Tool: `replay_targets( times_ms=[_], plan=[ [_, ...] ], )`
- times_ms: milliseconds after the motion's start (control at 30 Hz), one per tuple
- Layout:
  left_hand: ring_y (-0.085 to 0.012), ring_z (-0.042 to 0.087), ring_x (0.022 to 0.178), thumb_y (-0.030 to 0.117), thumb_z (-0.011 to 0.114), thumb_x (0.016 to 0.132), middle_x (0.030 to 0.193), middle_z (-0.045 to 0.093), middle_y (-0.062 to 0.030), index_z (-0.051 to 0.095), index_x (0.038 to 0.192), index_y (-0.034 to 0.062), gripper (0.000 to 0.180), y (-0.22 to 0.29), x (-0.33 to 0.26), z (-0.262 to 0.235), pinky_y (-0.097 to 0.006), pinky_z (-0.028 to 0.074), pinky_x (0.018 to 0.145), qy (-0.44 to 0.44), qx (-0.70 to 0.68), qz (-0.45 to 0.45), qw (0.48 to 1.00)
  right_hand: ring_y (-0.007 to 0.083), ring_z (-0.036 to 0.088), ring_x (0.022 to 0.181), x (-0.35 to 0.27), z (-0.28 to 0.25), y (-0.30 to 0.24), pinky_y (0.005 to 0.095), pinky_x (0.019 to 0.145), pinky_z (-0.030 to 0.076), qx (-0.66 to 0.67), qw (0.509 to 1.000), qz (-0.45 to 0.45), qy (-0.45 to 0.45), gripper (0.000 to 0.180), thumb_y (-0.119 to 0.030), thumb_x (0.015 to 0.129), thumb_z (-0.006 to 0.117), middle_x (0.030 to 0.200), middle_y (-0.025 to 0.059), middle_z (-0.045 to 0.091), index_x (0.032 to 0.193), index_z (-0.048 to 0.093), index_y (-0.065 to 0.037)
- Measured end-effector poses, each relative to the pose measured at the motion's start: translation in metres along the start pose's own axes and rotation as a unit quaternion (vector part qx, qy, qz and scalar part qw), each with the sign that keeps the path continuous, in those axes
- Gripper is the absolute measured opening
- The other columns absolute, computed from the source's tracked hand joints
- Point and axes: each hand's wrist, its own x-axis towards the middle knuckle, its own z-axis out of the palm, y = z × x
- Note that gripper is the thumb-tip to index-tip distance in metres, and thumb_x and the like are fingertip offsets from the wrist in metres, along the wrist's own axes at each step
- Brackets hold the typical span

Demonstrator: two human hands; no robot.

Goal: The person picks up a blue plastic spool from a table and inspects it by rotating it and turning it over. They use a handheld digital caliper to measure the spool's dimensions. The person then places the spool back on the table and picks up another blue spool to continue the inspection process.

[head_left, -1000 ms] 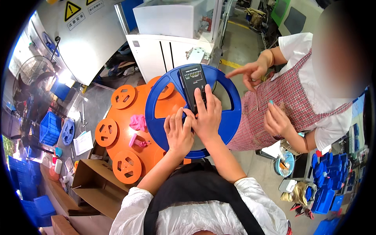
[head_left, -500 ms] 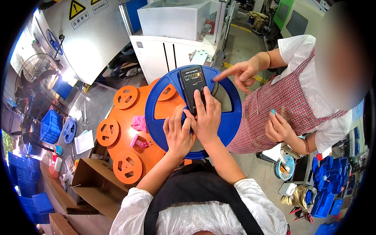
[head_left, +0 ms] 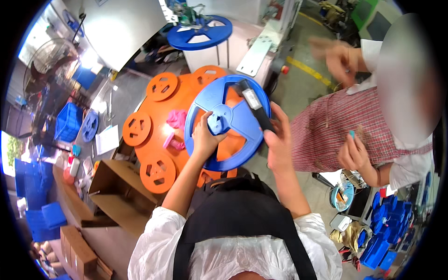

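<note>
A large blue plastic reel (head_left: 245, 123) with cut-out windows is tilted in front of me, over the orange round table. My left hand (head_left: 204, 140) grips it at a window by the hub, with the thumb and fingers around a spoke. At its right side my right hand (head_left: 280, 142) is closed on the lower end of a black handheld meter (head_left: 256, 111). The meter is blurred, stands off at a slant over the reel's right part, and shows a pale label. Whether it touches the reel I cannot tell.
The orange table (head_left: 186, 100) carries several orange discs (head_left: 137, 129), a pink cloth (head_left: 176, 119) and a pink spool-like piece (head_left: 173, 142). Another blue reel (head_left: 200, 36) lies ahead by the machine. At right stands a co-worker (head_left: 322, 130). A cardboard box (head_left: 123, 191) is at left.
The reel has tilted and its hub now shows. My right hand has lifted the meter off and turned it. My left hand has moved onto the reel. The co-worker's pointing hand has drawn back.
</note>
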Motion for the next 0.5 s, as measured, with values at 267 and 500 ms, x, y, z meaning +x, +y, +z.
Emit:
replay_targets(
  times_ms=[267, 500],
  plan=[
    [-0.0255, 0.054, 0.118, 0.031, 0.055, 0.096, 0.139, 0.047, -0.0175, 0.029, 0.147, 0.0091, 0.061, -0.014, -0.046, -0.030, -0.039, 0.045, 0.099, -0.166, -0.708, -0.210, 0.653, 0.0213, 0.048, 0.123, -0.072, -0.019, 0.012, 0.0362, 0.100, 0.043, 0.139, 0.987, 0.074, 0.033, 0.078, -0.031, 0.082, 0.069, 0.139, 0.0093, 0.041, 0.144, 0.032, -0.003],
    [-0.0278, 0.045, 0.130, 0.062, 0.044, 0.091, 0.149, 0.035, -0.0138, 0.026, 0.149, 0.0110, 0.079, 0.028, -0.049, -0.017, -0.043, 0.040, 0.106, -0.182, -0.820, -0.146, 0.523, 0.0326, 0.045, 0.123, -0.071, 0.002, 0.019, 0.0397, 0.104, 0.036, -0.343, 0.930, -0.127, -0.049, 0.065, -0.019, 0.078, 0.072, 0.140, 0.0191, 0.036, 0.135, 0.047, -0.002]
  ],
)
